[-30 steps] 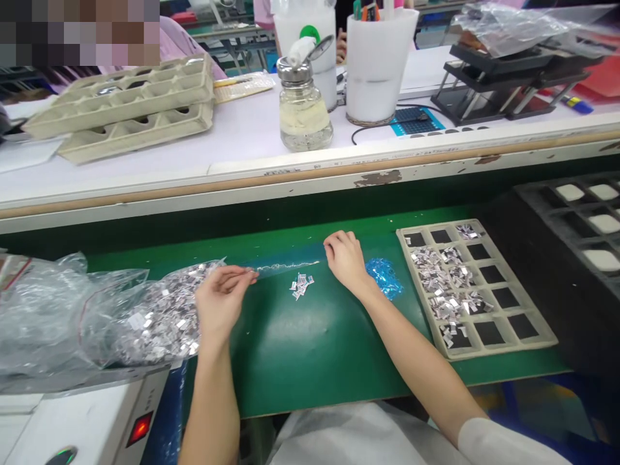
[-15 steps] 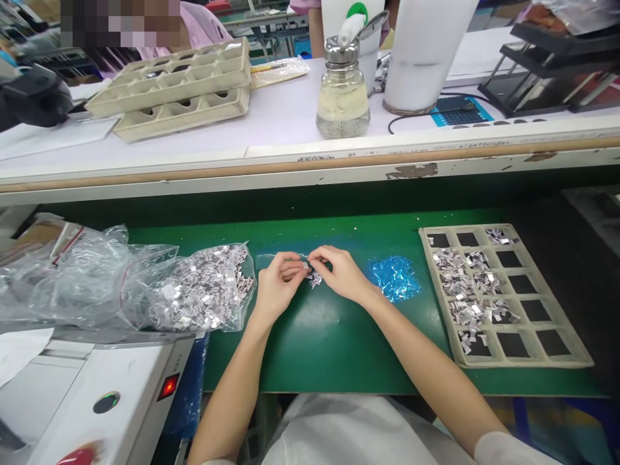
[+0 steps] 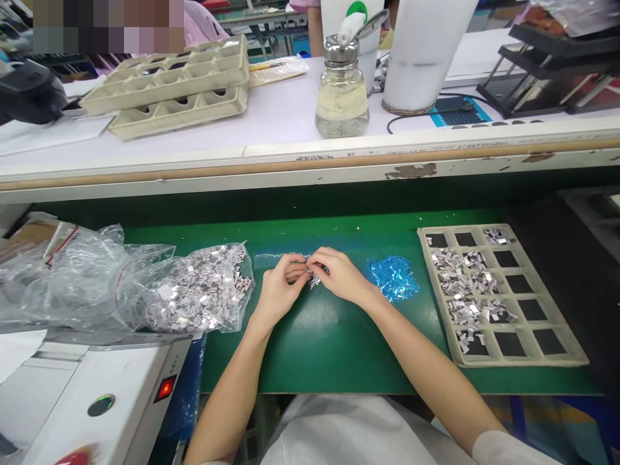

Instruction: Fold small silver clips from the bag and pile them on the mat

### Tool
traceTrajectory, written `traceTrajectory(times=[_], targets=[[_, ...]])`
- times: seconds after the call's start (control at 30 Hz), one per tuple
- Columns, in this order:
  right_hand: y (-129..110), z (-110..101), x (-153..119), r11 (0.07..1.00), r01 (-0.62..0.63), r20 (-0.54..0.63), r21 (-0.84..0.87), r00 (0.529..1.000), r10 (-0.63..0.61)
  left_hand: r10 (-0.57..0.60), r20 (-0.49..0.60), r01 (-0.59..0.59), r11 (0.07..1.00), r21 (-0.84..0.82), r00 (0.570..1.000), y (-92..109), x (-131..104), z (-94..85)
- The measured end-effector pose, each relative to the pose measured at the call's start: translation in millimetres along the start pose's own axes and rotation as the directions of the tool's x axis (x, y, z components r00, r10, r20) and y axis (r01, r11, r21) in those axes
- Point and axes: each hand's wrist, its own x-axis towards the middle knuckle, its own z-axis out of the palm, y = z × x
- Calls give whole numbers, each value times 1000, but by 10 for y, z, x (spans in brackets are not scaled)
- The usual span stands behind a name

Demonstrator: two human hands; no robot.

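Note:
My left hand and my right hand meet fingertip to fingertip over a small cluster of silvery metal pieces on the green mat. Both pinch at small pieces there; what each finger holds is too small to tell apart. A clear strip of tape lies on the mat just behind my left hand. To the left is a clear plastic bag of silvery pieces. A heap of blue film scraps sits just right of my right hand.
A beige compartment tray with silvery pieces in several cells lies at the right. A white machine with a red lamp stands at the lower left. On the raised white shelf stand stacked pulp trays, a glass dispenser bottle and white tubs.
A second ago my hands were apart, stretching a tape strip between them. They have come together over the small cluster of pieces. The view shifted left and down.

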Motion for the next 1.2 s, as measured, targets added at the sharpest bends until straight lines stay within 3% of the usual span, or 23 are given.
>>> traceTrajectory(times=[0.17,0.47,0.57,0.67,0.73,0.83,0.9,1.0,1.07,1.2], targets=[[30,25,-1,998,22,-18,-65,1000,-23,-15,7,15,1000,-25,1000,20,-6,16],[52,38,-6,1000,-9,32,-17,999,10,-51,8,51,998,-39,999,50,-27,5],[45,31,-28,1000,2,27,-14,1000,-2,5,-28,-3,998,59,1000,57,-27,-39],[53,39,-49,998,19,27,-64,999,-17,120,-170,-74,964,256,978,39,4,-174],[69,59,-56,994,20,50,-109,999,-15,169,-318,-28,914,405,933,5,34,-325],[95,97,-54,986,25,87,-162,996,-11,121,-464,214,767,604,878,-62,67,-603],[104,112,-53,977,19,104,-210,995,3,48,-459,355,566,745,887,-104,76,-775],[102,110,-62,959,-11,115,-282,992,46,-51,-394,389,317,865,918,-165,82,-948],[96,101,-73,950,-18,111,-312,992,55,-106,-333,350,282,894,937,-208,91,-1000],[103,69,-84,927,-22,45,-375,998,42,-115,-267,291,358,888,957,-298,118,-1013]])
